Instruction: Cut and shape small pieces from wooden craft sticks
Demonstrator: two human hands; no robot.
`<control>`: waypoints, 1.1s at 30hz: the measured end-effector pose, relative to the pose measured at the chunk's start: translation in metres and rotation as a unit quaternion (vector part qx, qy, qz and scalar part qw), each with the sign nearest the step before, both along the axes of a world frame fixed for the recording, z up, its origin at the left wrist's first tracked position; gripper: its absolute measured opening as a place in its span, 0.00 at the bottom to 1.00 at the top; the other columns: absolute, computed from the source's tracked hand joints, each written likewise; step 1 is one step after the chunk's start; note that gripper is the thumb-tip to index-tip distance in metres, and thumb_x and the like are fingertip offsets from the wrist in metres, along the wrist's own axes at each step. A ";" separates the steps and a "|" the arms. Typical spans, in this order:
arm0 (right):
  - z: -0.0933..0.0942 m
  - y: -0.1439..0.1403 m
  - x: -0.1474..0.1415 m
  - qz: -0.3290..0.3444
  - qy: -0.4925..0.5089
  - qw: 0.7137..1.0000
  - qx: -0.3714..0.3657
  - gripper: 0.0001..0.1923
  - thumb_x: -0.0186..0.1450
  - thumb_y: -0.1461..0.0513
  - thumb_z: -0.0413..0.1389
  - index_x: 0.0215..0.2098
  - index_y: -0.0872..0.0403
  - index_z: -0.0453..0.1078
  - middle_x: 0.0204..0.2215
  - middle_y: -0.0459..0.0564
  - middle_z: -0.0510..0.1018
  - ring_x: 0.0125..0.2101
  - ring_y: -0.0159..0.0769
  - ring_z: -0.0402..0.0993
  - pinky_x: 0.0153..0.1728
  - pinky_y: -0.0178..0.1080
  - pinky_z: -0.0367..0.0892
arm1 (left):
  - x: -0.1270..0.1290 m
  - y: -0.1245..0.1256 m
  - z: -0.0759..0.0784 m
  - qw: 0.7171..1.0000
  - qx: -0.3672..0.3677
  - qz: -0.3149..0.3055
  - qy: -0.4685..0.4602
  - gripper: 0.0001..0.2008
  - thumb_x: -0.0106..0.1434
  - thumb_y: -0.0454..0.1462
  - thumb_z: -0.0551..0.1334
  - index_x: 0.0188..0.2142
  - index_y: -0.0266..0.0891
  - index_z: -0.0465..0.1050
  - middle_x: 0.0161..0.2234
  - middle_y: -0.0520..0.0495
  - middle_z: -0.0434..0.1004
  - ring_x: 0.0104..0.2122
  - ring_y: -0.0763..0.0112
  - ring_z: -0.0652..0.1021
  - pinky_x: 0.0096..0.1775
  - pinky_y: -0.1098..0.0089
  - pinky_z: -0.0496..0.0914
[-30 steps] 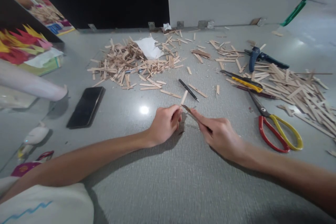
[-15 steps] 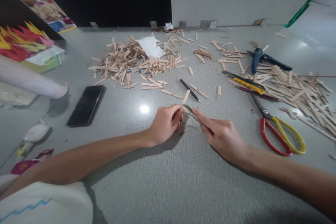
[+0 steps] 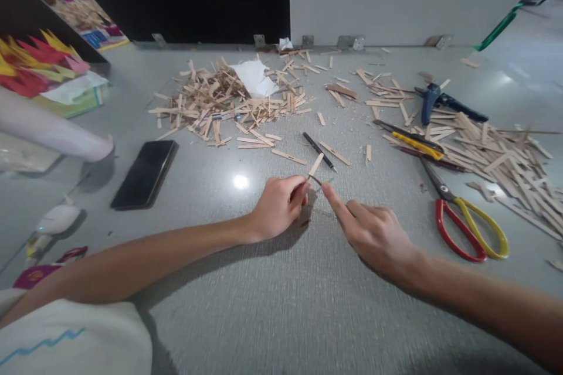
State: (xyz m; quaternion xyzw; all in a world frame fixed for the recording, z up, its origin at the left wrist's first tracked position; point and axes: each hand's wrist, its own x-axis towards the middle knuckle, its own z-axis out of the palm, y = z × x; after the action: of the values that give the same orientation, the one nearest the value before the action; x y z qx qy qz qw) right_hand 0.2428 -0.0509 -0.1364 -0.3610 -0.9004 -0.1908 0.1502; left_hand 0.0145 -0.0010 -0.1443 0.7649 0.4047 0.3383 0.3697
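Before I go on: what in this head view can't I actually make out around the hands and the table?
- Blade handle: hidden inside the right hand.
- Stick lower end: covered by the left hand fingers.
- Cut line on the stick: too small.
- Stick pile: cut off by the right edge.
- White roll: cut off by the left edge.
- Phone screen: dark, unreadable.

No text, label, brand or number can be read anywhere. The printed sheets (image 3: 83,23) at the far left of the surface (image 3: 281,304) show colours and shapes only, too blurred for letters.
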 end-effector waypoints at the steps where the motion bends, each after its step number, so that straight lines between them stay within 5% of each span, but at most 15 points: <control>1: -0.002 0.001 0.000 0.006 0.015 1.000 -0.025 0.39 0.70 0.78 0.43 0.79 0.74 0.47 0.22 0.44 0.75 0.17 0.34 0.66 0.18 0.38 0.59 | 0.000 0.000 0.000 1.000 0.002 0.001 0.006 0.20 0.79 0.38 0.55 0.27 0.41 0.66 0.16 0.59 0.67 0.15 0.76 0.71 0.23 0.75 0.64; 5: -0.009 0.003 0.001 0.007 0.119 0.985 -0.128 0.29 0.74 0.74 0.44 0.71 0.70 0.67 0.21 0.46 0.77 0.18 0.32 0.68 0.20 0.35 0.59 | 0.000 0.001 0.000 1.000 0.001 0.002 0.015 0.20 0.78 0.38 0.55 0.27 0.41 0.66 0.16 0.58 0.69 0.16 0.76 0.72 0.24 0.75 0.65; 10: -0.004 0.004 -0.006 -0.025 0.242 0.939 -0.242 0.26 0.77 0.67 0.45 0.67 0.69 0.73 0.20 0.45 0.75 0.17 0.28 0.61 0.23 0.32 0.62 | 0.001 0.000 -0.001 1.000 -0.005 0.003 0.013 0.19 0.78 0.38 0.54 0.27 0.41 0.65 0.16 0.58 0.69 0.16 0.76 0.72 0.24 0.76 0.65; 15: 0.005 0.007 -0.010 -0.042 0.327 0.903 -0.276 0.25 0.76 0.65 0.48 0.63 0.67 0.78 0.17 0.39 0.64 0.16 0.26 0.51 0.20 0.29 0.56 | 0.002 0.000 0.000 1.000 -0.022 0.013 -0.008 0.20 0.80 0.42 0.55 0.28 0.41 0.66 0.16 0.58 0.68 0.15 0.76 0.73 0.23 0.76 0.65; 18: 0.004 0.007 -0.011 -0.054 0.349 0.888 -0.295 0.24 0.76 0.64 0.49 0.63 0.64 0.78 0.17 0.39 0.66 0.15 0.26 0.51 0.18 0.29 0.56 | 0.003 0.002 0.004 0.998 -0.057 0.013 -0.034 0.23 0.80 0.46 0.56 0.28 0.40 0.69 0.16 0.57 0.70 0.15 0.76 0.73 0.23 0.76 0.66; 24: -0.007 0.003 -0.009 -0.029 0.321 0.918 -0.230 0.24 0.79 0.65 0.47 0.69 0.60 0.73 0.24 0.46 0.80 0.21 0.29 0.71 0.26 0.31 0.67 | 0.002 0.007 0.011 0.981 -0.156 -0.023 -0.109 0.24 0.78 0.52 0.60 0.31 0.38 0.74 0.21 0.52 0.76 0.16 0.75 0.78 0.19 0.78 0.67; 29: -0.014 -0.002 -0.006 -0.013 0.259 0.955 -0.144 0.26 0.79 0.69 0.47 0.72 0.60 0.69 0.23 0.44 0.78 0.19 0.29 0.67 0.22 0.30 0.62 | 0.001 0.008 0.013 0.973 -0.198 -0.058 -0.106 0.24 0.78 0.51 0.59 0.32 0.37 0.74 0.23 0.51 0.77 0.16 0.74 0.78 0.17 0.78 0.66; 33: -0.012 -0.002 -0.006 -0.047 0.274 0.947 -0.159 0.24 0.79 0.67 0.47 0.69 0.59 0.73 0.21 0.44 0.77 0.18 0.28 0.67 0.23 0.30 0.64 | 0.000 0.010 0.009 0.998 -0.058 -0.006 -0.014 0.23 0.79 0.46 0.56 0.27 0.39 0.69 0.19 0.53 0.71 0.16 0.76 0.71 0.20 0.76 0.62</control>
State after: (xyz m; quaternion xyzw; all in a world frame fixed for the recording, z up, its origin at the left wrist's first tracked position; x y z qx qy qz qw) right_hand 0.2365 -0.0529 -0.1484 -0.4606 -0.8251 0.0546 0.3225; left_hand 0.0146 0.0094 -0.1355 0.7397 0.4138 0.3228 0.4213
